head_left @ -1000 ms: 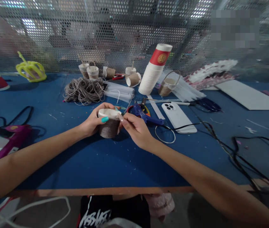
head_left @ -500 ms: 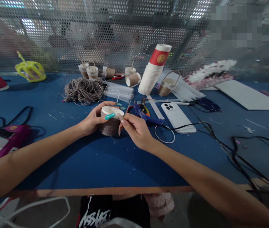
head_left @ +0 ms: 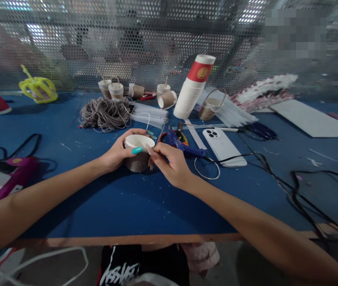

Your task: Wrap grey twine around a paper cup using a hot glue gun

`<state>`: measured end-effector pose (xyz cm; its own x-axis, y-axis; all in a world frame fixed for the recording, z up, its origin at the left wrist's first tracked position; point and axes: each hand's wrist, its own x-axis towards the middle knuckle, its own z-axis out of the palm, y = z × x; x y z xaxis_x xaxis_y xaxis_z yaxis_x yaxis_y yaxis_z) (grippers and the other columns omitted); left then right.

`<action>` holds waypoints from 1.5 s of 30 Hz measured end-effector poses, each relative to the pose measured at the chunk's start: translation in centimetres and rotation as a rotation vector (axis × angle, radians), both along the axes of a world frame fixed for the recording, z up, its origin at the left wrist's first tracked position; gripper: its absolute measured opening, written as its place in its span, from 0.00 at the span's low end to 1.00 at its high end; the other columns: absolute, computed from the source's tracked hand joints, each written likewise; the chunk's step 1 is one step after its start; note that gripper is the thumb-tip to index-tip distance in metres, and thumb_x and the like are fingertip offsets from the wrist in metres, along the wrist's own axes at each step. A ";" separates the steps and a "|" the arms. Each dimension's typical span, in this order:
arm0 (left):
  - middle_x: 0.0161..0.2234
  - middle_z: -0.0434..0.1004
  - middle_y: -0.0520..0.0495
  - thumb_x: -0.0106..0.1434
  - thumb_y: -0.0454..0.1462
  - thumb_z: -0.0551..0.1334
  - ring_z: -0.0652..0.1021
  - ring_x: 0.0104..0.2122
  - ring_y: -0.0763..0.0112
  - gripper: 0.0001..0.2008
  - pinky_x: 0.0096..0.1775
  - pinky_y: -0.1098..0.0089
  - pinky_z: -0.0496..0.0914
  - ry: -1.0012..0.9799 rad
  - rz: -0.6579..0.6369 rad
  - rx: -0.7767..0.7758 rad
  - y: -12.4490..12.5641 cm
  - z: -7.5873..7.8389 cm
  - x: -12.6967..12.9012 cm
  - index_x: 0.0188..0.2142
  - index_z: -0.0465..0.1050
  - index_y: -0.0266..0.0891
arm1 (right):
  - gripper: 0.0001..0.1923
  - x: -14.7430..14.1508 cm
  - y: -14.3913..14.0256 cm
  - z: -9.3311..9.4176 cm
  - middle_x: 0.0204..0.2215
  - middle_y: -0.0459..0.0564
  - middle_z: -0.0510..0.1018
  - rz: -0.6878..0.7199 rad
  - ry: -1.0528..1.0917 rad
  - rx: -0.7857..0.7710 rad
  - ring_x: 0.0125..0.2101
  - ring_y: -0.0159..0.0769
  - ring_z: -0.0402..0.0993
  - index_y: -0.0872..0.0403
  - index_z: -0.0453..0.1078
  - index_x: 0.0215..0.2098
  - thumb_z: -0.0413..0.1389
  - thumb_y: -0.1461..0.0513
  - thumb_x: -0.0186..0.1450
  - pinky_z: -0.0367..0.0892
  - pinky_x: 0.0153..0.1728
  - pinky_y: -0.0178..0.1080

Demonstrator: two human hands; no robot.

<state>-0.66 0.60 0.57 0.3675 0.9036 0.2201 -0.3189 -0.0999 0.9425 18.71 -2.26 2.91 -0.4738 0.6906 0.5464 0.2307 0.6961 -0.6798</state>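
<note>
A white paper cup [head_left: 137,163] with grey-brown cord wrapped round its lower wall is tipped slightly towards me, its white inside showing. My left hand [head_left: 120,149] grips it from the left, thumb on the near side below the rim and fingers around the far side. At the right side of the rim, my right hand [head_left: 169,161] pinches the edge between thumb and forefinger. Any small strip between those fingertips is too hidden to make out. Just beyond my right hand lies a blue glue gun [head_left: 176,141]. A tangled bundle of grey cord [head_left: 106,115] rests behind the cup.
A leaning stack of paper cups [head_left: 188,93] stands at the back, near several small cord-wrapped cups [head_left: 116,91]. To the right are a white phone [head_left: 225,149] and black cables [head_left: 266,169]. A purple tool [head_left: 22,171] lies left, a yellow basket-like piece [head_left: 39,89] behind it.
The cup has tipped a little towards me and shifted slightly left, so more of its inside shows. Both hands keep their hold, with the right fingertips moved slightly left along with the rim.
</note>
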 end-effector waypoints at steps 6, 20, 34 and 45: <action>0.39 0.80 0.48 0.39 0.48 0.78 0.79 0.36 0.68 0.35 0.40 0.70 0.71 -0.014 -0.005 -0.056 -0.1 0.3 0.0 0.45 0.72 0.41 | 0.13 0.2 0.1 -0.2 0.25 0.45 0.70 -0.017 -0.033 0.113 0.28 0.33 0.68 0.51 0.63 0.30 0.49 0.58 0.73 0.65 0.32 0.38; 0.46 0.80 0.44 0.45 0.47 0.76 0.79 0.44 0.61 0.30 0.49 0.63 0.71 -0.039 -0.024 -0.036 0.0 0.2 -0.2 0.46 0.73 0.40 | 0.12 0.3 0.3 -0.5 0.25 0.46 0.68 -0.091 -0.092 0.314 0.27 0.32 0.65 0.51 0.66 0.32 0.48 0.58 0.74 0.63 0.29 0.38; 0.48 0.78 0.42 0.40 0.53 0.76 0.79 0.44 0.62 0.37 0.47 0.65 0.71 -0.075 -0.062 -0.013 0.1 0.1 -0.3 0.47 0.73 0.39 | 0.09 0.4 0.1 -0.2 0.28 0.46 0.68 -0.033 -0.073 0.175 0.28 0.32 0.65 0.52 0.64 0.34 0.50 0.58 0.72 0.63 0.30 0.37; 0.42 0.76 0.48 0.35 0.40 0.81 0.78 0.41 0.64 0.47 0.44 0.65 0.71 0.092 -0.087 0.051 0.3 -0.6 -0.6 0.53 0.61 0.46 | 0.13 0.6 0.2 -0.1 0.29 0.45 0.65 0.036 -0.025 -0.071 0.29 0.32 0.62 0.51 0.59 0.34 0.53 0.52 0.69 0.62 0.31 0.39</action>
<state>-1.21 0.94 -0.04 0.4650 0.8557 0.2271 -0.2412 -0.1244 0.9625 19.30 -2.05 2.81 -0.5121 0.7094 0.4843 0.2237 0.6545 -0.7222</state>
